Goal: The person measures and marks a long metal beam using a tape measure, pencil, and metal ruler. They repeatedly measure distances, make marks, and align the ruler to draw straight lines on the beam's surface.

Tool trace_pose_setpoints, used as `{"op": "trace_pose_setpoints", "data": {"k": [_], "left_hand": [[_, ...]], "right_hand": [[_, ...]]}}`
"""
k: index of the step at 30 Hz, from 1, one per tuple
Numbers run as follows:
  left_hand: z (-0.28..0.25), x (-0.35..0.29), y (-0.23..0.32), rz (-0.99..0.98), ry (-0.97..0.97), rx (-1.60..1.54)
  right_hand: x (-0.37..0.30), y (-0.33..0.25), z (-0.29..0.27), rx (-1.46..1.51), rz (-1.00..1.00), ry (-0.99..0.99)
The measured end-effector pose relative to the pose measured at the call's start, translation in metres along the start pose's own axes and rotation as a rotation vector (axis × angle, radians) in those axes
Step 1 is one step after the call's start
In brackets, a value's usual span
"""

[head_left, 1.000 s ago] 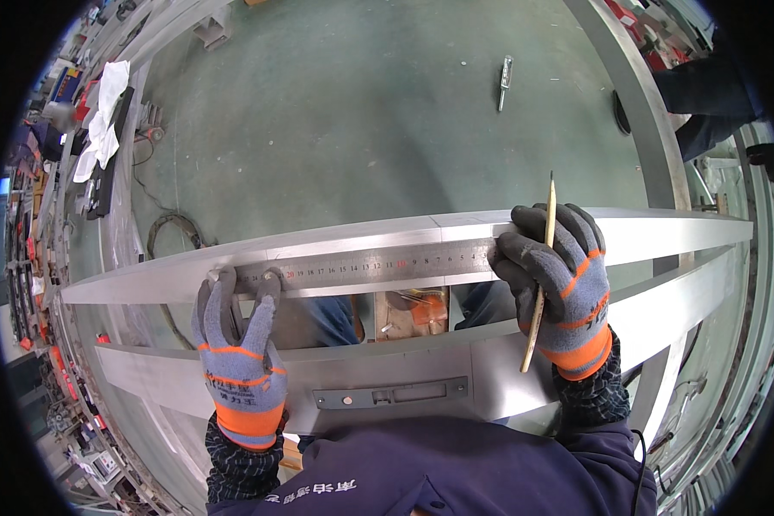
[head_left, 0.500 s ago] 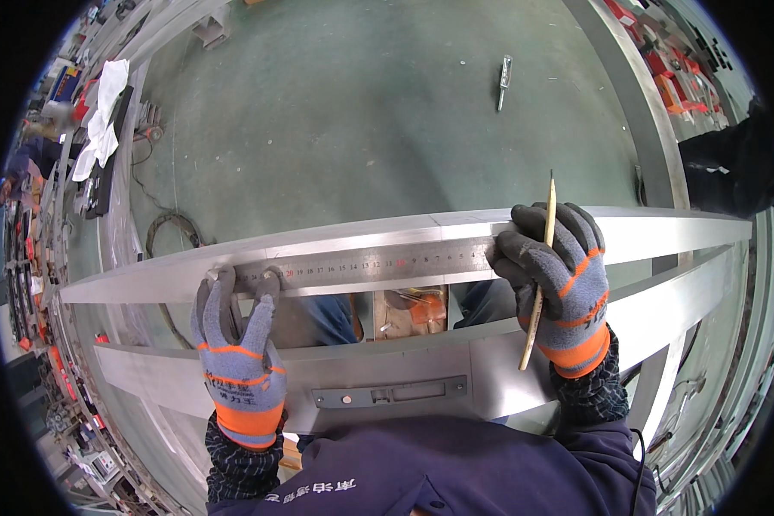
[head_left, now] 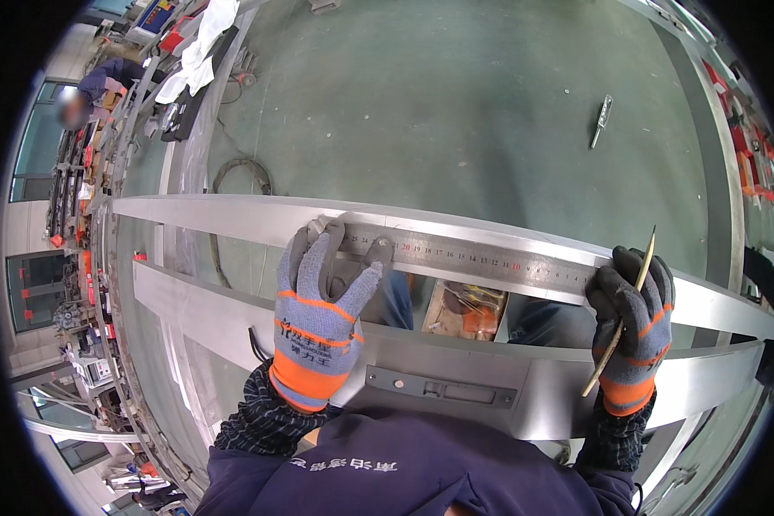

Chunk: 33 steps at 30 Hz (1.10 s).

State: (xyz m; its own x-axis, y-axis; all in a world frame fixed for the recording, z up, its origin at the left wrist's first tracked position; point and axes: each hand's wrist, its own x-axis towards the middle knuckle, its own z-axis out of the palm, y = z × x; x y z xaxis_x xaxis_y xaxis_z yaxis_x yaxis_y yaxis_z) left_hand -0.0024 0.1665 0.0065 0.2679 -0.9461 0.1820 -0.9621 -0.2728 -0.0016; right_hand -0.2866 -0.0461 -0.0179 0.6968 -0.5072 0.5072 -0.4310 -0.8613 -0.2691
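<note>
A long steel ruler (head_left: 473, 258) lies along the near face of a silver metal beam (head_left: 206, 208) that crosses in front of me. My left hand (head_left: 322, 318), in a grey and orange work glove, grips the ruler's left part against the beam, thumb on the face and fingers over the top edge. At the other end my right hand (head_left: 632, 322), gloved alike, closes over the beam and hides the ruler's tip. A thin pencil (head_left: 649, 254) is tucked between the right fingers, sloping with its dark point up and away from me.
Nearer my body runs a second metal beam (head_left: 232, 305) with a slotted lock plate (head_left: 439, 387) set in it. Between the beams shows a box of small parts (head_left: 464, 311). A screwdriver-like tool (head_left: 602, 122) and a coiled cable (head_left: 241, 176) lie on the green floor.
The whole view has swung, so the beam now slopes down to the right and the scene sits further right. Both hands keep hold of the ruler; the pencil stays in the right hand.
</note>
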Motion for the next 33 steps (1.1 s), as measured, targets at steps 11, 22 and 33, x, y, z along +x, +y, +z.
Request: {"op": "trace_pose_setpoints", "data": {"k": [11,22,33], "left_hand": [[-0.003,0.002,-0.001,0.008,-0.025,-0.022],[-0.007,0.005,-0.004,0.066,0.025,-0.056],[-0.006,0.002,0.0,0.017,-0.008,-0.046]], "right_hand": [[-0.004,0.007,0.008,0.052,-0.018,0.101],[-0.005,-0.001,0.003,0.035,-0.008,0.071],[-0.005,0.001,0.003,0.04,-0.008,0.067]]}}
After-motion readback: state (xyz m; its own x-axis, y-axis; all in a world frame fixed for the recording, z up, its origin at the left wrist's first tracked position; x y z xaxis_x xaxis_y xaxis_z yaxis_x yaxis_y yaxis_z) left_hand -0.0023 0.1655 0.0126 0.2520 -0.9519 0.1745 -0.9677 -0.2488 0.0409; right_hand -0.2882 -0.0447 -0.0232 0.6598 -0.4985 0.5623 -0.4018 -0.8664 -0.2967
